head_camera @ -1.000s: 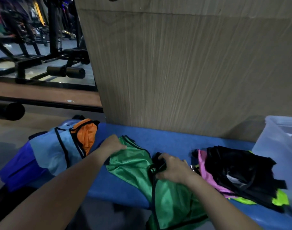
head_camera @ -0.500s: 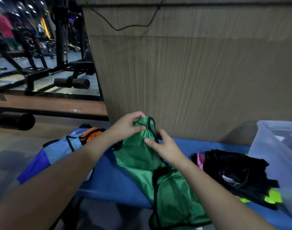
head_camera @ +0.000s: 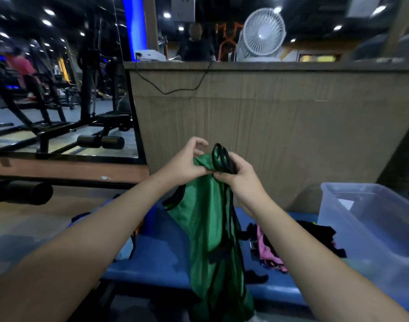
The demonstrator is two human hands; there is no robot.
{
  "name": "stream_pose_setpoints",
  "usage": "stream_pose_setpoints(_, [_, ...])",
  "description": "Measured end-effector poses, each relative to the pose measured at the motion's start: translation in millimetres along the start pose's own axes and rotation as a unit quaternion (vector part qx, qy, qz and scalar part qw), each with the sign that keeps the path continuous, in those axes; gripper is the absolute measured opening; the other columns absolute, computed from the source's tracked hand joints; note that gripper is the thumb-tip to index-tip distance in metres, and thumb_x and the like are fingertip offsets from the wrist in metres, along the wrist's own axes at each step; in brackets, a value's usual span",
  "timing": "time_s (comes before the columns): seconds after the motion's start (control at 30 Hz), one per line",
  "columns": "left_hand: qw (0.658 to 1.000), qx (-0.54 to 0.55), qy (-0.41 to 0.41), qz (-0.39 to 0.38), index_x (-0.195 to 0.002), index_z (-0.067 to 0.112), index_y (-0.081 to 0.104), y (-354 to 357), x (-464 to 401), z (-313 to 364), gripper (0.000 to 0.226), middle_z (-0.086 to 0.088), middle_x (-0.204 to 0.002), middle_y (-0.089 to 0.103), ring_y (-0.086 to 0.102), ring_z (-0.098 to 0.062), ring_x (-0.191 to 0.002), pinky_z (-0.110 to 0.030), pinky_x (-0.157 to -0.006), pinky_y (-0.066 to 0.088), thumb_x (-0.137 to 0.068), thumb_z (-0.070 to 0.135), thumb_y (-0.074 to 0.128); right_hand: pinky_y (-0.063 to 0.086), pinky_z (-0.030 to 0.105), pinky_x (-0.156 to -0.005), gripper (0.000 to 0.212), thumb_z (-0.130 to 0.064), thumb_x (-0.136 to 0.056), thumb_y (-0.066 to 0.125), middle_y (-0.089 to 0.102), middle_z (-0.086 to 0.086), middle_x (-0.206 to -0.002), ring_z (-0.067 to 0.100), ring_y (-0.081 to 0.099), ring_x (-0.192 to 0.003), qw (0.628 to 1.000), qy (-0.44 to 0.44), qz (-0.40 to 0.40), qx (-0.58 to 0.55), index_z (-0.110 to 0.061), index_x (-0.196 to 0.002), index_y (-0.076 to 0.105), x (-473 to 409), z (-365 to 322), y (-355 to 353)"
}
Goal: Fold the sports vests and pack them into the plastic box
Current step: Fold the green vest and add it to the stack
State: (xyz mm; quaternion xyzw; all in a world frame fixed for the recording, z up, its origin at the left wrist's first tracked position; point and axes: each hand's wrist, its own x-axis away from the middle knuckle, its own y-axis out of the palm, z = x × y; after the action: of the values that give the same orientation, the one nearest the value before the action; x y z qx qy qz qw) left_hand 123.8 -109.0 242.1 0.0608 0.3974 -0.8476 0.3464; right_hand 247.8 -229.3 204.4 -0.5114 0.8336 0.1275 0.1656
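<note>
both hands, left hand (head_camera: 183, 162) and right hand (head_camera: 239, 176) close together, pinch the green vest (head_camera: 210, 228) by its straps, folding underway; next, likely aligning the straps.

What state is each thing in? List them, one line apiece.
green vest: held up by its top, hanging, unfolded.
left hand: pinching the vest's top.
right hand: gripping the black-trimmed straps.
plastic box: open, no lid on.
black and pink vests: heaped on the blue bench.
</note>
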Motion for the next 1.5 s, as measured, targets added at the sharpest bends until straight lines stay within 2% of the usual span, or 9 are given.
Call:
stream_pose_setpoints(0.1, [0.996, 0.013, -0.077, -0.033, -0.121, 0.019, 0.056, 3, 10, 16, 0.041, 0.008, -0.101, 0.061, 0.06, -0.005, -0.088, -0.007, -0.062, 0.045, -0.087, 0.026, 0.076, 0.052, 0.046, -0.1, 0.044, 0.017, -0.08, 0.058, 0.072, 0.014, -0.112, 0.029, 0.067, -0.111, 1.0, -0.016, 0.007, 0.004, -0.013, -0.111, 0.069, 13, -20, -5])
stream_pose_setpoints(0.2, [0.998, 0.037, -0.043, -0.039, -0.104, 0.011, 0.069, 8, 20, 33, 0.023, 0.005, -0.089, 0.068, 0.063, -0.005, -0.08, -0.008, -0.063, 0.046, -0.085, 0.018, 0.078, 0.054, 0.04, -0.095, 0.044, 0.017, -0.078, 0.058, 0.072, 0.008, -0.107, 0.02, 0.067, -0.104, 1.0, -0.024, 0.006, 0.003, -0.011, -0.111, 0.069, 26, -40, -9])
stream_pose_setpoints(0.37, [0.992, 0.124, -0.01, -0.019, -0.116, 0.016, 0.062, 10, 31, 63, 0.041, 0.003, -0.098, 0.07, 0.068, -0.004, -0.086, -0.02, -0.076, 0.053, -0.08, 0.01, 0.081, 0.053, 0.038, -0.097, 0.038, 0.009, -0.08, 0.062, 0.07, 0.01, -0.11, 0.022, 0.066, -0.106, 0.998, -0.036, 0.035, -0.044, -0.008, -0.113, 0.067, 39, -61, -17])
stream_pose_setpoints(0.6, [0.948, 0.312, 0.002, -0.06, -0.132, 0.012, 0.055, -3, 33, 97, 0.05, -0.009, -0.124, 0.067, 0.069, -0.015, -0.106, -0.026, -0.084, 0.056, -0.086, 0.0, 0.072, 0.058, 0.034, -0.077, 0.044, 0.017, -0.088, 0.041, 0.073, 0.016, -0.106, 0.024, 0.072, -0.092, 0.994, -0.025, 0.061, -0.083, -0.005, -0.117, 0.065, 47, -101, -26])
stream_pose_setpoints(0.77, [0.955, 0.291, 0.041, 0.036, -0.128, 0.017, 0.059, -19, 22, 111, 0.048, -0.006, -0.119, 0.067, 0.067, -0.018, -0.107, -0.032, -0.088, 0.058, -0.088, -0.007, 0.066, 0.054, 0.047, -0.097, 0.047, 0.016, -0.086, 0.046, 0.07, 0.019, -0.119, 0.037, 0.066, -0.112, 0.995, -0.013, 0.045, -0.089, -0.007, -0.123, 0.063, 38, -122, -29])
stream_pose_setpoints(0.93, [0.956, 0.281, 0.086, 0.026, -0.13, 0.011, 0.056, -28, 17, 119, 0.051, -0.004, -0.11, 0.068, 0.067, -0.015, -0.1, -0.032, -0.088, 0.058, -0.086, -0.012, 0.066, 0.056, 0.041, -0.093, 0.04, -0.018, -0.086, 0.077, 0.074, 0.012, -0.113, 0.028, 0.071, -0.104, 1.0, 0.007, -0.018, 0.006, -0.009, -0.122, 0.063, 31, -143, -32])
stream_pose_setpoints(1.13, [0.955, 0.283, 0.085, 0.029, -0.126, 0.018, 0.059, -30, 19, 111, 0.048, -0.006, -0.116, 0.069, 0.068, -0.019, -0.105, -0.035, -0.091, 0.057, -0.084, -0.002, 0.074, 0.058, 0.051, -0.087, 0.02, -0.016, -0.1, 0.055, 0.077, 0.007, -0.094, 0.027, 0.074, -0.089, 0.973, -0.047, 0.046, 0.221, -0.01, -0.1, 0.074, 15, -159, -23])
stream_pose_setpoints(1.33, [0.968, 0.248, -0.013, -0.044, -0.121, 0.017, 0.061, -29, 35, 78, 0.045, 0.001, -0.114, 0.074, 0.071, -0.015, -0.105, -0.029, -0.09, 0.056, -0.08, 0.026, 0.078, 0.059, 0.045, -0.087, 0.02, -0.009, -0.101, 0.053, 0.076, 0.005, -0.091, 0.019, 0.072, -0.085, 0.976, -0.082, 0.054, 0.193, -0.011, -0.096, 0.072, 0, -173, -13])
stream_pose_setpoints(1.5, [0.959, 0.278, -0.048, -0.031, -0.114, 0.013, 0.067, -11, 40, 42, 0.032, 0.008, -0.105, 0.077, 0.071, -0.012, -0.103, -0.016, -0.08, 0.054, -0.083, 0.013, 0.077, 0.057, 0.035, -0.082, 0.019, -0.011, -0.101, 0.054, 0.074, 0.001, -0.092, 0.012, 0.069, -0.083, 0.978, -0.104, 0.04, 0.174, -0.016, -0.096, 0.072, -13, -171, -10])
